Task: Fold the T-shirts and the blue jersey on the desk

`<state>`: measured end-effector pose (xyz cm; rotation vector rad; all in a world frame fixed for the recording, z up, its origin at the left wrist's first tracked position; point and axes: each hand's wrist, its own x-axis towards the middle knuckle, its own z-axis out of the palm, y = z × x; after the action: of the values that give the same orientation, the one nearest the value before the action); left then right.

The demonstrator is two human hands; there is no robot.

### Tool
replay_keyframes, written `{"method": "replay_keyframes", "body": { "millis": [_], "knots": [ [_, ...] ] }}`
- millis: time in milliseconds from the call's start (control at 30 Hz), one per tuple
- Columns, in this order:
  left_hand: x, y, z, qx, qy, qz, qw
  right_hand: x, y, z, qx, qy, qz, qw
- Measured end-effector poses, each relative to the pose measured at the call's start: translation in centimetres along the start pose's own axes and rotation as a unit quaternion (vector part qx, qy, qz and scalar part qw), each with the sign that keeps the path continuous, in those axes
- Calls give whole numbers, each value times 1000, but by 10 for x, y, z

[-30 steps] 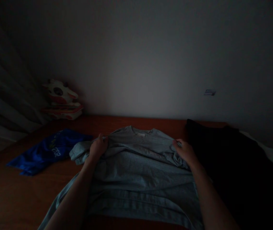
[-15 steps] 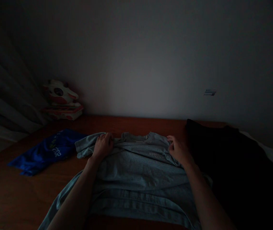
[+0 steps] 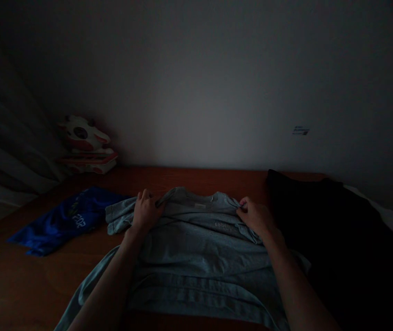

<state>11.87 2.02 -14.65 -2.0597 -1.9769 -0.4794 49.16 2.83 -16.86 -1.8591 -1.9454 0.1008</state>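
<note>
A grey T-shirt (image 3: 196, 257) lies spread on a reddish-brown wooden table (image 3: 17, 276), its collar toward the wall. My left hand (image 3: 145, 212) pinches the fabric at the shirt's left shoulder, beside the bunched left sleeve. At the right shoulder my right hand (image 3: 256, 216) grips a fold of the same shirt. Both forearms reach over the shirt's body. The room is dim, so fine detail of the fingers is hard to see.
A blue garment with white print (image 3: 61, 219) lies left of the shirt. A black garment (image 3: 341, 243) covers the table's right side. A white and red plush toy (image 3: 85, 143) sits at the back left by a curtain (image 3: 6, 151). A plain wall rises behind.
Both hands moved inward along the shoulders toward the collar, and the shirt's top edge bunched and shifted with them. The other garments stayed put.
</note>
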Motion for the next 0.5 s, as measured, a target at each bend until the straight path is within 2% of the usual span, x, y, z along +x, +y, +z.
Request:
{"method": "replay_keyframes", "body": {
  "millis": [67,167,267,333,367,433,500],
  "knots": [
    [-1,5,-9,-8,2,-24,1000,-1,-8,-6,7,76,-18,997],
    [-3,11,-20,-33,-39,-95,994,-2,-17,-14,37,187,-65,980],
    [-2,10,-22,-148,-112,-131,974,-3,-19,-16,79,230,-79,967],
    [0,8,-22,-226,-169,-140,949,-3,-18,-15,117,196,-52,972],
    [0,7,-22,-270,-205,-157,928,-2,-16,-14,136,166,-34,976],
    [-1,5,-25,-369,-274,-205,864,-2,-12,-12,167,98,-8,981],
    [-3,4,-30,-446,-324,-237,800,-2,-8,-12,187,26,-20,982]
  ]
}}
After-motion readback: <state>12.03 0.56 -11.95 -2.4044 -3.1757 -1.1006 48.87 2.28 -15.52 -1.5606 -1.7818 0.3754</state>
